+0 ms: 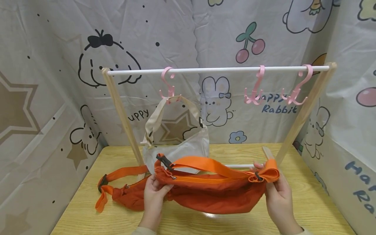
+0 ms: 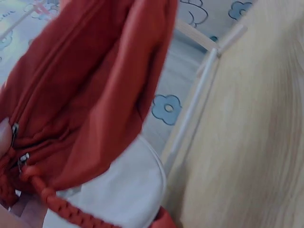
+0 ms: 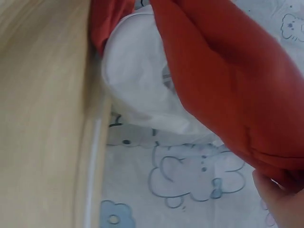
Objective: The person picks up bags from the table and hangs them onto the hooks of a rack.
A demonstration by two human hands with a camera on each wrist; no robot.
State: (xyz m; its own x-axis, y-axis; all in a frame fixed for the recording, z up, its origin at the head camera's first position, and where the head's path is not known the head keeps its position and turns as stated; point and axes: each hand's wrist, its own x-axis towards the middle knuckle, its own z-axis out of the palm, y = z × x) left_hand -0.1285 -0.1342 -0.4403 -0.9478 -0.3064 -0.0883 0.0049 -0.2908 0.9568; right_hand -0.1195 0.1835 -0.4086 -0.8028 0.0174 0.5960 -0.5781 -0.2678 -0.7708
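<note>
An orange-red shoulder bag (image 1: 217,194) with a bright orange strap is held up above the table between both hands. My left hand (image 1: 154,192) pinches its left end beside the zipper pull, thumb in front. The right hand (image 1: 277,195) grips the other end, below the looped strap and its dark buckle. Behind and to the left, a second orange bag (image 1: 129,197) lies on the table, partly covered by the left hand and the held bag. A white bag (image 1: 188,147) hangs by its cream strap from a pink hook (image 1: 168,86); the held bag hides its lower part.
A rack with a white rail (image 1: 211,70) and wooden legs stands on the wooden table (image 1: 88,195). Two more pink hooks, one right of centre (image 1: 255,88) and one near the right leg (image 1: 298,86), hang on the rail. Printed cloth (image 1: 176,32) encloses the back and sides.
</note>
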